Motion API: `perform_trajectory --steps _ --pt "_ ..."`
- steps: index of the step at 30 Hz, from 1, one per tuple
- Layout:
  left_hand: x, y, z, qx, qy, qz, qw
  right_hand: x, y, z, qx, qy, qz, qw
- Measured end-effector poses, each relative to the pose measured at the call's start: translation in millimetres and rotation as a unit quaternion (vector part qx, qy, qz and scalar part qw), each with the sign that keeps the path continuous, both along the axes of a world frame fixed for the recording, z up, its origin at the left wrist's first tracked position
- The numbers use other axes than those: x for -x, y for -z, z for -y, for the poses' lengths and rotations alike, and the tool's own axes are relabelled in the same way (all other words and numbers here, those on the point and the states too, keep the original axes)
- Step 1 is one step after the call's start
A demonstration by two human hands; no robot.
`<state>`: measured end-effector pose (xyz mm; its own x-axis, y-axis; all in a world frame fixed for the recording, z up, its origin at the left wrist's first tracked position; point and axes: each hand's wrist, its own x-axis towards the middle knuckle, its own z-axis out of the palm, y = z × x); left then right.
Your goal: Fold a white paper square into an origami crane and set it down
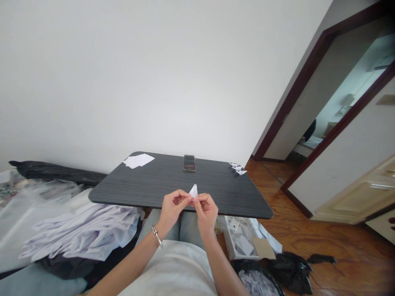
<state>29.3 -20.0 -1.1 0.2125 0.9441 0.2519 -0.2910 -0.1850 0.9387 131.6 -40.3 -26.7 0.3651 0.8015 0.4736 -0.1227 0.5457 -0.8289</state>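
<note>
A small piece of folded white paper points upward between my two hands, just above the near edge of the dark table. My left hand pinches its lower left side with thumb and forefinger. On the lower right side, my right hand grips it the same way. The paper's bottom part is hidden by my fingers. Several folded white paper pieces stand in a row at the table's right side. Flat white paper sheets lie at the far left corner.
A phone lies near the table's back edge by the wall. Left of the table is a heap of white cloth. To the lower right, a white box and a black bag of paper scraps sit on the wooden floor.
</note>
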Motion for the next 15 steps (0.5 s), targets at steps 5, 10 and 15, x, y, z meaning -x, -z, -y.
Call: perform_trajectory --steps 5,10,15 --pt "-2.0 1.7 0.2 0.027 0.000 0.022 0.999 0.8 -0.7 0.0 0.021 0.003 -0.018 1.000" --pt "-3.8 0.0 0.9 0.029 -0.007 0.029 0.999 0.1 -3.3 -0.7 0.037 -0.007 -0.031 0.999" --pt "-4.0 2.0 0.2 0.044 -0.015 0.017 0.999 -4.2 -3.3 -4.0 0.068 -0.058 -0.052 0.995"
